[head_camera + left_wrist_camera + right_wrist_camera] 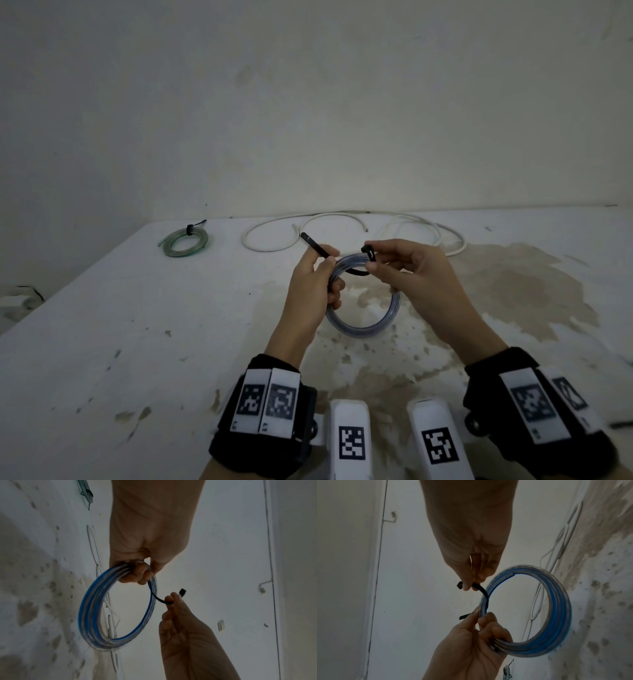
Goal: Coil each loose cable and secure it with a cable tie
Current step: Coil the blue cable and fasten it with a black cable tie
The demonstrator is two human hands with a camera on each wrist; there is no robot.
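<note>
A coil of clear and blue cable (363, 329) hangs just above the white table (137, 342). My left hand (317, 277) grips the coil's upper left side, fingers curled through it (137, 574). A black cable tie (313, 244) runs through the coil. Its tail sticks up from between my left thumb and forefinger. My right hand (404, 267) pinches the tie (483, 592) just below its head, to the right of the coil's (559, 601) top. The tie's two ends are apart.
A green coil (183, 237), bound with a black tie, lies at the table's far left. A long loose white cable (270, 250) sprawls along the far edge by the wall. Two white marker blocks (349, 438) sit at the near edge.
</note>
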